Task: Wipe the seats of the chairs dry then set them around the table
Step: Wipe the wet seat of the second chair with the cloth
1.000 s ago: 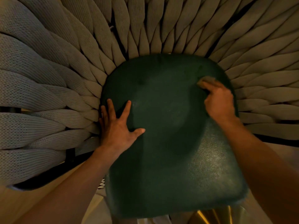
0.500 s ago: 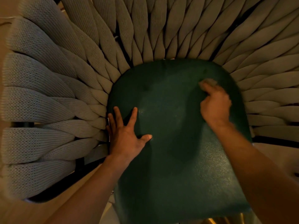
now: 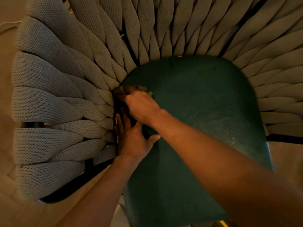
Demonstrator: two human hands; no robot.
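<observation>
right hand [image 3: 141, 106]: has crossed from the seat's far right to its far left edge, fingers curled on the cloth [image 3: 131, 89]
left hand [image 3: 132, 138]: stays flat, fingers spread, on the left edge
green seat [image 3: 205, 112]: now lies further right in view, inside the woven backrest [image 3: 65, 89]

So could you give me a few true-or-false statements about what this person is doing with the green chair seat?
1. The right hand holds a cloth on the green seat. True.
2. The cloth is at the seat's right edge. False: it is at the left edge, by the woven rope backrest.
3. The left hand lies flat on the seat. True.
4. The left hand grips the backrest. False: its fingers are spread on the seat.
</observation>
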